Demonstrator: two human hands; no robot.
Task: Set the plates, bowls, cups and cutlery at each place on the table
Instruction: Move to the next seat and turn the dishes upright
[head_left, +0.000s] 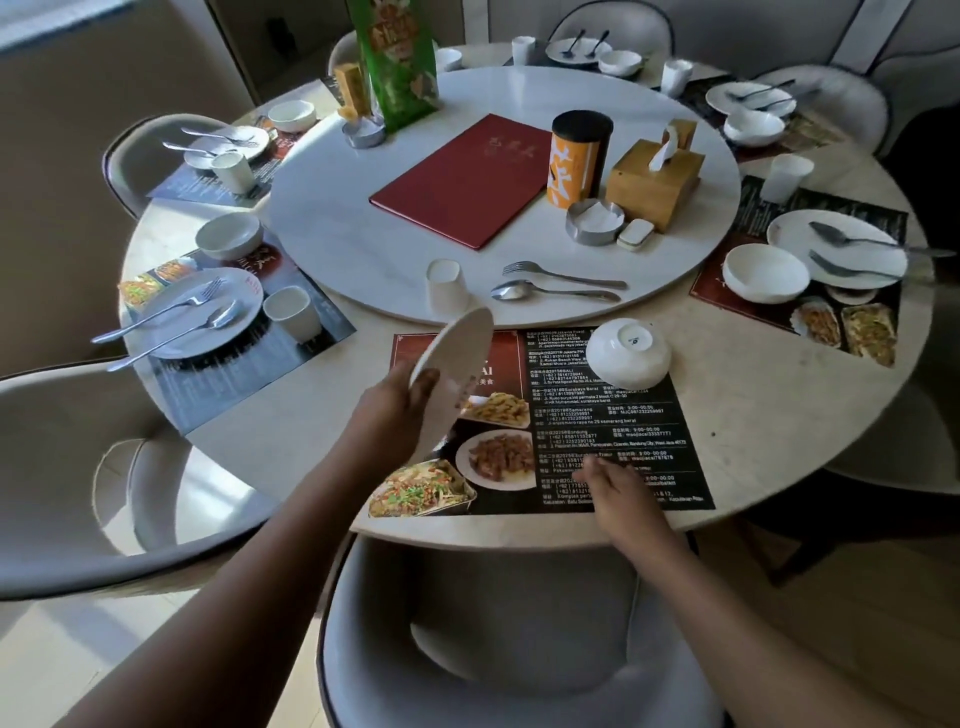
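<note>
Nearby, one plate (454, 364), one bowl (628, 353).

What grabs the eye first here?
The left hand holds a white plate tilted over the near placemat, while the right hand rests on the mat near its front edge. An upside-down bowl sits at the mat's far edge, right of centre. Behind, a red menu lies on the turntable.

White plate (457, 364) held steeply tilted over the table's near edge. White bowl (628, 353) sits upside down just right. Cup (445, 286), fork (561, 274) and spoon (550, 292) rest behind.
</note>
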